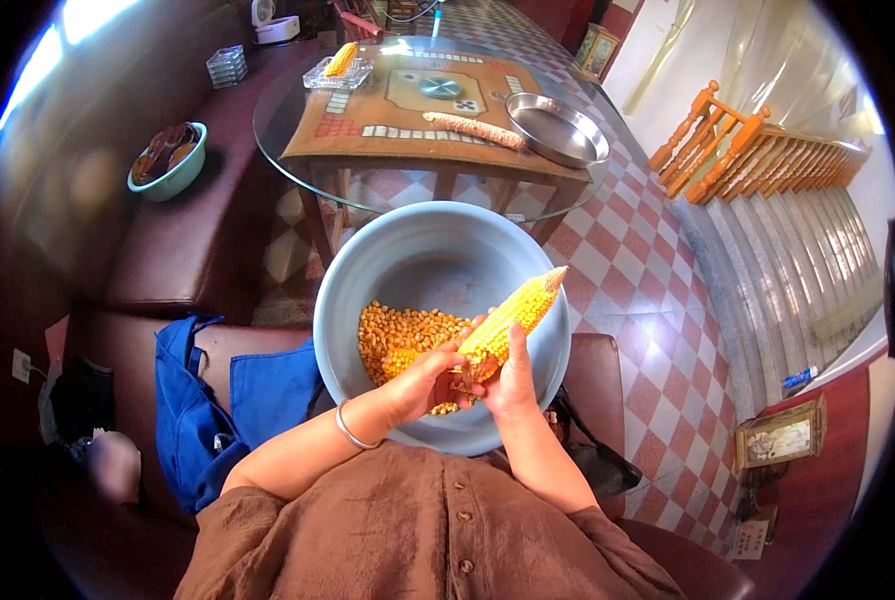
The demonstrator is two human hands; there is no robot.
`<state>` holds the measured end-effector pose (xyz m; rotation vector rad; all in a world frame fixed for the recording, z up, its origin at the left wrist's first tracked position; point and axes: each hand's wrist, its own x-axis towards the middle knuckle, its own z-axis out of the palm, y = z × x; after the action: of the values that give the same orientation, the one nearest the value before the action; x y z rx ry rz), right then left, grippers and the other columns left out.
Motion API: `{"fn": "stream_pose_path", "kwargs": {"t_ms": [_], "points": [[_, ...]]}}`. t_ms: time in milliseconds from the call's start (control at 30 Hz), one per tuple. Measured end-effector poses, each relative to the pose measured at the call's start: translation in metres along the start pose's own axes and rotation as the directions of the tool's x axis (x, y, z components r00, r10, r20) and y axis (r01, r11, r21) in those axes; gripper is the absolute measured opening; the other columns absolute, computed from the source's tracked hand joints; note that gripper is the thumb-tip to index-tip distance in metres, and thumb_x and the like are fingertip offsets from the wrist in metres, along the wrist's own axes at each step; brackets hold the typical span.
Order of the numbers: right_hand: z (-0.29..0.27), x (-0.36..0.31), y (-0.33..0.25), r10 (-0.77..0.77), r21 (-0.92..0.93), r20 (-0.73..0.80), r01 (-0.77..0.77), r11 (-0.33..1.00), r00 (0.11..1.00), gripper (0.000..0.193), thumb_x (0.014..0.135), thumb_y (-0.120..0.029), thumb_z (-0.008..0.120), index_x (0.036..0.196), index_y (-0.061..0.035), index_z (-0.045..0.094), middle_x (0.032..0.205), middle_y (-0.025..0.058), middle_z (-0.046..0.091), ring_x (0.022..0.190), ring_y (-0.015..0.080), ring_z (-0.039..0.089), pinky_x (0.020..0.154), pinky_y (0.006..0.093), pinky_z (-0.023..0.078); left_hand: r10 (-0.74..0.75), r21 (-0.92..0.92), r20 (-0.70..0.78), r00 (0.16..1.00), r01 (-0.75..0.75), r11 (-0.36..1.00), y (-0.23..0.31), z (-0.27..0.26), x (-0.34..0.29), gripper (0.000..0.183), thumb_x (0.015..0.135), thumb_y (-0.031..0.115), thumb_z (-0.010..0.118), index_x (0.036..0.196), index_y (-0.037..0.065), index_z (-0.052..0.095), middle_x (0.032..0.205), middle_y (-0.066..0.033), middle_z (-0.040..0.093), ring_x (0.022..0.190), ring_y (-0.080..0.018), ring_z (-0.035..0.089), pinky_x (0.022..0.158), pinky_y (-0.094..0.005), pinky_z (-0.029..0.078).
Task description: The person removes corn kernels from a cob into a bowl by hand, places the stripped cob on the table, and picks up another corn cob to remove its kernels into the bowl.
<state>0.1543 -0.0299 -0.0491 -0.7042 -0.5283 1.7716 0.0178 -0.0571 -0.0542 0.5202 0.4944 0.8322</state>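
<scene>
A yellow corn cob (pixel 521 315) is tilted over a large light-blue basin (pixel 338 330), its pointed end up and to the right. My right hand (pixel 512 380) wraps round its lower part. At the cob's lower end, my left hand (pixel 438 378), with a silver bangle on the wrist, presses its fingers against the kernels. Part of that end looks stripped of kernels, though my fingers hide some of it. Loose corn kernels (pixel 393 332) lie heaped in the left of the basin, with what looks like another piece of corn (pixel 400 360) among them.
Beyond the basin stands a glass-topped table (pixel 303 185) bearing a bare cob (pixel 478 131), a round metal pan (pixel 558 130) and a corn cob (pixel 342 60) on a glass dish. Blue cloth (pixel 268 385) lies left of the basin. A green bowl (pixel 180 178) rests on the bench.
</scene>
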Motion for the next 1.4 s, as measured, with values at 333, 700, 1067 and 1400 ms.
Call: {"fn": "stream_pose_path", "kwargs": {"t_ms": [333,700,1067,1400], "points": [[0.004,-0.004,-0.002,-0.112,-0.117,0.176,0.134,0.984,0.978,0.055,0.077,-0.04,0.066,0.112,-0.0052,0.04,0.098,0.0103,0.052,0.089,0.0195,0.054,0.074,0.0307,0.049,-0.035,-0.012,0.061,0.998,0.036,0.999,0.001,0.002,-0.002,0.051,0.09,0.033,0.03,0.136,0.011,0.025,0.102,-0.0144,0.057,0.08,-0.0221,0.06,0.059,-0.0303,0.051],[0.011,-0.008,0.002,-0.105,-0.383,0.177,0.167,0.909,0.979,0.05,0.08,-0.037,0.063,0.11,-0.0036,0.041,0.094,0.0112,0.055,0.082,0.0172,0.055,0.068,0.0266,0.049,-0.076,-0.021,-0.034,0.997,0.075,0.997,-0.015,-0.021,0.005,0.031,0.084,0.012,0.038,0.11,0.001,0.047,0.092,-0.0111,0.057,0.079,-0.0188,0.056,0.063,-0.03,0.047],[-0.004,0.0,0.004,-0.028,-0.138,0.079,0.038,0.99,0.996,0.055,0.079,-0.044,0.063,0.111,-0.0041,0.042,0.096,0.0096,0.053,0.089,0.0212,0.054,0.078,0.0346,0.048,0.079,0.302,-0.151,0.985,-0.03,0.953,-0.006,0.002,-0.001,0.05,0.094,0.036,0.04,0.133,0.008,0.03,0.097,-0.005,0.054,0.076,-0.0126,0.056,0.054,-0.025,0.046],[0.004,-0.003,0.0,-0.054,-0.103,0.069,0.061,0.993,0.996,0.047,0.079,-0.043,0.063,0.099,-0.0024,0.05,0.089,0.0096,0.057,0.079,0.0183,0.057,0.071,0.0307,0.049,0.096,0.247,-0.045,0.994,-0.082,0.966,-0.007,0.0,-0.003,0.05,0.09,0.024,0.042,0.135,0.008,0.026,0.097,-0.0063,0.053,0.075,-0.0117,0.056,0.054,-0.0244,0.046]]}}
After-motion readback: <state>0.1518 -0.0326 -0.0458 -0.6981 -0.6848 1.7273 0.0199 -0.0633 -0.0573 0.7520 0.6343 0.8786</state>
